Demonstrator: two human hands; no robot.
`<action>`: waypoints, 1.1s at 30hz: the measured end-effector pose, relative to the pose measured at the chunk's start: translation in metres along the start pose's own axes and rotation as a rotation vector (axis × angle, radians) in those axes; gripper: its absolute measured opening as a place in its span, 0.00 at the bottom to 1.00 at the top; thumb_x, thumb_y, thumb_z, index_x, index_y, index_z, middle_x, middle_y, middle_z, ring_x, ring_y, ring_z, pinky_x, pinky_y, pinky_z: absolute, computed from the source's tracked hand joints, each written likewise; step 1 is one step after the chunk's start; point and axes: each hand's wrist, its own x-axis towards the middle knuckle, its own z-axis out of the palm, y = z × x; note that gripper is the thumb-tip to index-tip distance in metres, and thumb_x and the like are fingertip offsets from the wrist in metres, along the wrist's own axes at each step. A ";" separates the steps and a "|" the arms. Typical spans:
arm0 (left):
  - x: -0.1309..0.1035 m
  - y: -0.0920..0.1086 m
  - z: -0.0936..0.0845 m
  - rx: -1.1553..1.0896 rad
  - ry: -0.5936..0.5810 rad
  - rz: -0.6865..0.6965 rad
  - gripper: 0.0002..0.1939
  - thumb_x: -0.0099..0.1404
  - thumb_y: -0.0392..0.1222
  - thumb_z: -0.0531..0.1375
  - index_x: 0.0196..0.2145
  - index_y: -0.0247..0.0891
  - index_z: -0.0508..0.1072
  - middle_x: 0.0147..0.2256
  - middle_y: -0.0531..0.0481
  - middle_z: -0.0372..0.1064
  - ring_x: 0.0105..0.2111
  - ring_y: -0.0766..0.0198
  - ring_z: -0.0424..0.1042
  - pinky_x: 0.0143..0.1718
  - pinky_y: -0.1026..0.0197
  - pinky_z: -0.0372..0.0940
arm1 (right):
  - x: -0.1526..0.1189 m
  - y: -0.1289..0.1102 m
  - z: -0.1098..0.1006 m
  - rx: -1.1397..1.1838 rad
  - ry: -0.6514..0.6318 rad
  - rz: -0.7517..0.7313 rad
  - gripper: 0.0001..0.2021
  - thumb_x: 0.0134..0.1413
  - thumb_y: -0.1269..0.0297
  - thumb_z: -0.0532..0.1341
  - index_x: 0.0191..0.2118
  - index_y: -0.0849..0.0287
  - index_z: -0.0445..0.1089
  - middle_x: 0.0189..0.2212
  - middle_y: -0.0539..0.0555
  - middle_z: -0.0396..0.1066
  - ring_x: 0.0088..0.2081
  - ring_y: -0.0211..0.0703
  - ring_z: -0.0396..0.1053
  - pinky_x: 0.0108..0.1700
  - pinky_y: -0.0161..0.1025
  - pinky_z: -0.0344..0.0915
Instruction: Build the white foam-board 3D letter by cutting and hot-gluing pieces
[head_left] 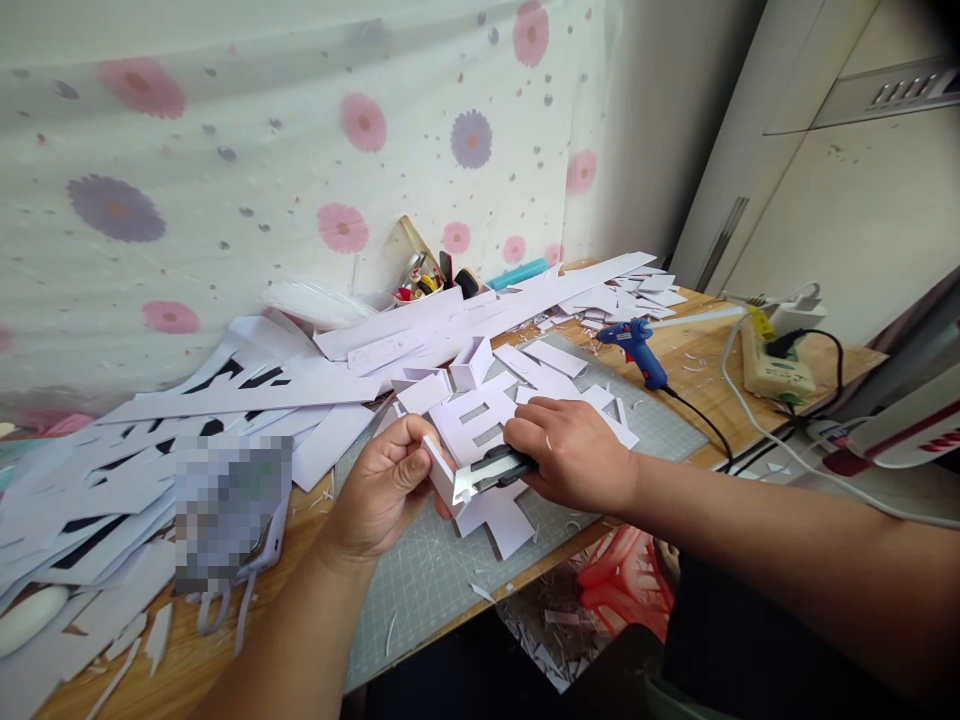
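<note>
Between the thumb and fingers of my left hand (391,488) is a small folded white board piece (441,474), held up over the cutting mat (409,590). My right hand (574,453) is wrapped round a black utility knife (501,467), whose blade end is at the right edge of that piece. Beneath and behind the hands lie white cut-out shapes, one with rectangular openings (480,412) and one with angled arms (504,525). A small open white box form (472,364) stands just behind them.
A blue glue gun (637,352) with a black cord rests at the right, near a power strip (776,365). White sheets and strips (247,400) pile up at the left around a blurred phone-like object (232,515). A container of tools (424,285) stands at the back.
</note>
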 end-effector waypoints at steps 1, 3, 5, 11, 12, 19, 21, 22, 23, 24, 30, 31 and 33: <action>0.000 0.000 0.000 0.002 -0.003 0.001 0.13 0.59 0.46 0.65 0.29 0.34 0.69 0.22 0.51 0.73 0.17 0.68 0.69 0.19 0.69 0.63 | -0.001 0.001 0.000 0.000 0.004 -0.003 0.01 0.49 0.70 0.57 0.29 0.58 0.64 0.26 0.53 0.68 0.28 0.41 0.60 0.27 0.39 0.43; 0.000 0.000 0.002 -0.003 -0.007 0.001 0.13 0.59 0.46 0.65 0.29 0.34 0.69 0.22 0.51 0.73 0.17 0.68 0.70 0.18 0.69 0.63 | -0.001 0.002 0.000 0.001 0.013 -0.011 0.01 0.48 0.71 0.57 0.29 0.59 0.64 0.26 0.53 0.68 0.27 0.41 0.59 0.28 0.39 0.43; 0.000 -0.001 0.003 -0.013 -0.004 -0.002 0.12 0.59 0.46 0.65 0.29 0.34 0.69 0.22 0.51 0.73 0.17 0.68 0.70 0.18 0.69 0.63 | -0.001 0.002 0.000 0.002 0.020 -0.019 0.02 0.47 0.72 0.56 0.29 0.59 0.64 0.25 0.53 0.68 0.27 0.41 0.58 0.28 0.39 0.43; 0.000 0.002 -0.006 0.009 0.080 0.026 0.13 0.58 0.47 0.65 0.29 0.35 0.68 0.21 0.52 0.72 0.17 0.69 0.68 0.18 0.69 0.63 | -0.006 -0.002 0.003 0.006 0.044 -0.069 0.02 0.50 0.71 0.57 0.29 0.58 0.64 0.25 0.53 0.67 0.27 0.41 0.58 0.28 0.38 0.45; 0.001 0.004 -0.008 0.014 0.115 0.056 0.14 0.58 0.48 0.65 0.29 0.36 0.68 0.21 0.52 0.72 0.17 0.69 0.68 0.19 0.69 0.63 | -0.008 -0.003 0.004 0.015 0.047 -0.087 0.02 0.51 0.70 0.56 0.29 0.58 0.64 0.25 0.53 0.67 0.27 0.41 0.58 0.28 0.38 0.46; 0.002 0.007 -0.011 0.075 0.121 0.076 0.13 0.57 0.46 0.66 0.29 0.35 0.69 0.21 0.51 0.72 0.18 0.67 0.69 0.19 0.68 0.64 | -0.005 0.003 -0.004 0.281 0.069 0.127 0.12 0.55 0.55 0.59 0.35 0.60 0.67 0.29 0.54 0.69 0.30 0.41 0.64 0.31 0.36 0.54; 0.001 0.006 -0.008 0.075 0.124 0.066 0.12 0.57 0.46 0.66 0.31 0.35 0.70 0.21 0.51 0.72 0.18 0.68 0.69 0.19 0.69 0.63 | -0.004 0.006 -0.010 0.375 0.065 0.155 0.20 0.56 0.47 0.58 0.41 0.61 0.67 0.33 0.55 0.70 0.34 0.42 0.66 0.34 0.36 0.56; 0.001 0.004 -0.006 0.074 0.125 0.055 0.12 0.58 0.46 0.66 0.32 0.35 0.71 0.21 0.52 0.72 0.18 0.68 0.68 0.19 0.69 0.63 | -0.004 0.007 -0.012 0.404 0.049 0.156 0.22 0.57 0.46 0.57 0.43 0.61 0.67 0.35 0.56 0.71 0.36 0.43 0.67 0.35 0.36 0.57; 0.001 0.003 -0.005 0.071 0.123 0.040 0.11 0.58 0.45 0.66 0.33 0.35 0.71 0.21 0.52 0.72 0.18 0.68 0.68 0.19 0.69 0.64 | -0.003 0.008 -0.013 0.419 0.029 0.154 0.22 0.58 0.46 0.56 0.45 0.61 0.67 0.35 0.56 0.70 0.36 0.44 0.67 0.35 0.37 0.57; 0.001 0.002 -0.004 0.065 0.114 0.022 0.11 0.58 0.45 0.66 0.33 0.35 0.71 0.21 0.52 0.72 0.18 0.69 0.68 0.20 0.69 0.64 | -0.003 0.008 -0.014 0.418 0.011 0.155 0.21 0.59 0.46 0.54 0.45 0.62 0.67 0.35 0.56 0.70 0.36 0.44 0.67 0.35 0.37 0.57; 0.000 -0.001 -0.002 0.006 0.030 -0.030 0.10 0.59 0.44 0.65 0.32 0.35 0.70 0.22 0.52 0.72 0.17 0.69 0.69 0.20 0.69 0.64 | 0.004 0.006 -0.010 0.288 0.013 0.116 0.24 0.60 0.42 0.52 0.40 0.62 0.67 0.31 0.55 0.70 0.33 0.43 0.66 0.32 0.37 0.53; -0.001 -0.001 -0.001 0.002 0.014 -0.027 0.10 0.59 0.44 0.65 0.31 0.35 0.69 0.22 0.52 0.72 0.17 0.69 0.69 0.20 0.69 0.64 | 0.006 0.006 -0.008 0.273 0.016 0.107 0.25 0.60 0.42 0.51 0.40 0.62 0.67 0.31 0.55 0.70 0.33 0.43 0.66 0.32 0.37 0.53; -0.001 -0.001 -0.001 -0.003 -0.022 -0.019 0.10 0.60 0.44 0.64 0.31 0.36 0.68 0.22 0.52 0.72 0.18 0.69 0.69 0.20 0.70 0.63 | 0.009 0.005 -0.006 0.248 0.019 0.096 0.27 0.61 0.40 0.48 0.39 0.62 0.67 0.30 0.55 0.70 0.33 0.43 0.65 0.32 0.37 0.52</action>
